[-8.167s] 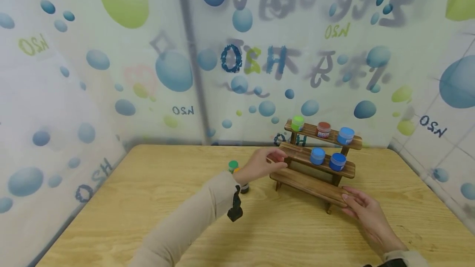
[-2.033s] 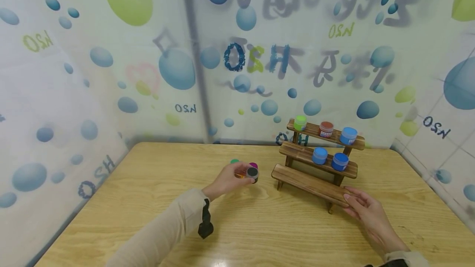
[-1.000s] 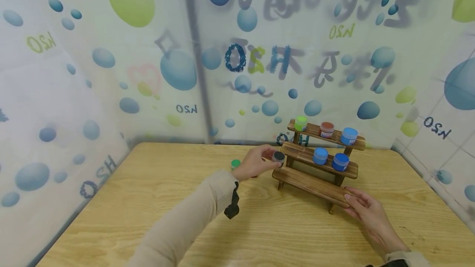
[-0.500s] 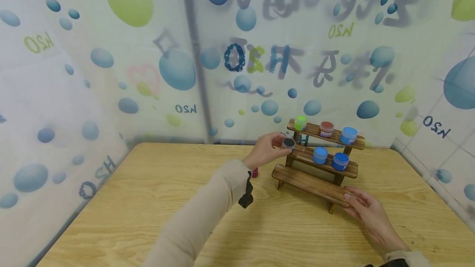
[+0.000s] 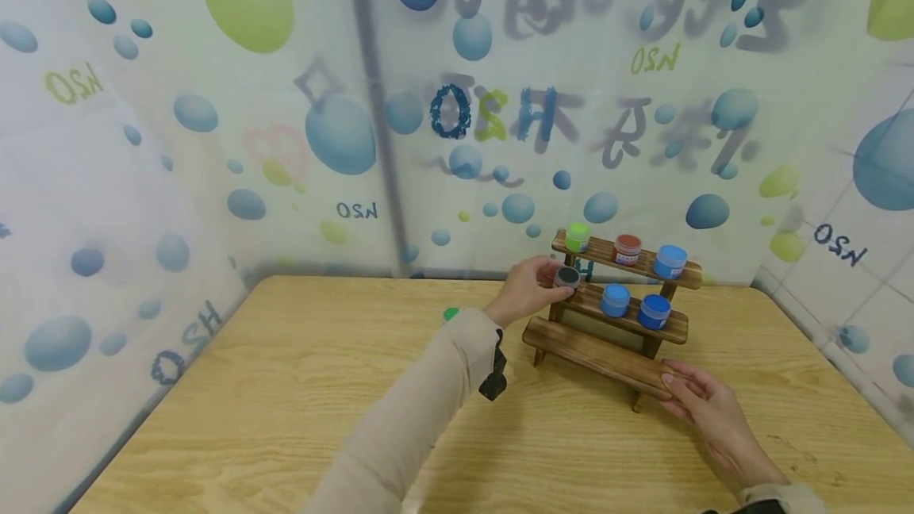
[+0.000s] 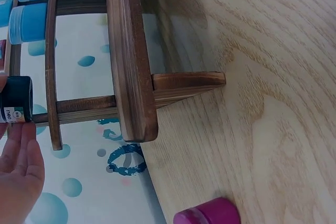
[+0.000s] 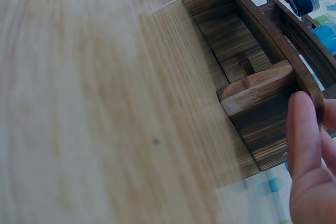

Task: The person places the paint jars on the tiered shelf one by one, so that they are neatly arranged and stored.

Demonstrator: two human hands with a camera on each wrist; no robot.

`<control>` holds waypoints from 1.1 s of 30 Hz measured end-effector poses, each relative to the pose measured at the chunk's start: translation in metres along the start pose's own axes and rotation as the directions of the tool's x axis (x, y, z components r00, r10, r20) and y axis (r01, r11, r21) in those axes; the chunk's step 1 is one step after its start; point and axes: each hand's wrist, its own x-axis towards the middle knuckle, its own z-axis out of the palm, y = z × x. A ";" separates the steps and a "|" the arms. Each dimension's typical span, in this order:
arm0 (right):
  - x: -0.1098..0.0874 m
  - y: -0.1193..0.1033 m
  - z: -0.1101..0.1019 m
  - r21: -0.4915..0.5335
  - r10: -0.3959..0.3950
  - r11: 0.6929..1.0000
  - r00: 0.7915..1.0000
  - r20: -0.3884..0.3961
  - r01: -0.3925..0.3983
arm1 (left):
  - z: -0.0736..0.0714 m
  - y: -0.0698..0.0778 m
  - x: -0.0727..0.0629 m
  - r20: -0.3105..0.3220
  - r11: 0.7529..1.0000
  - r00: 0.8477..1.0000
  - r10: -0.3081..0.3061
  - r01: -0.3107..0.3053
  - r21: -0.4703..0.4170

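My left hand pinches a small paint jar with a black lid between thumb and fingers, at the left end of the middle shelf. In the left wrist view, a slight gap shows between this dark jar and the shelf board. My right hand grips the right end of the bottom shelf of a three-tier wooden stand. Two blue jars, one lighter and one darker, sit on the middle tier. Green, brown-red and light-blue jars stand on the top tier.
Behind my left forearm, a green-lidded jar shows on the wooden table. A magenta jar stands left of the stand, visible in the left wrist view. A bubble-patterned curtain closes off the back.
From among the jars on the table, my left hand has carried the black-lidded jar right and up to the middle shelf's left end. My right hand has kept its grip on the bottom shelf.
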 end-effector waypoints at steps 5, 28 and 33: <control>0.000 0.000 0.000 0.021 -0.003 1.000 1.000 -0.004 0.003 | 0.002 -0.002 0.002 -0.010 1.000 1.000 -0.027 0.027 0.009; 0.000 -0.001 0.000 0.012 0.008 1.000 1.000 0.004 -0.008 | 0.008 -0.009 0.003 -0.005 0.995 0.995 -0.100 0.100 0.011; 0.000 0.002 0.000 0.040 -0.013 0.999 1.000 0.004 0.013 | 0.009 -0.011 0.003 -0.008 0.994 0.995 -0.103 0.104 0.036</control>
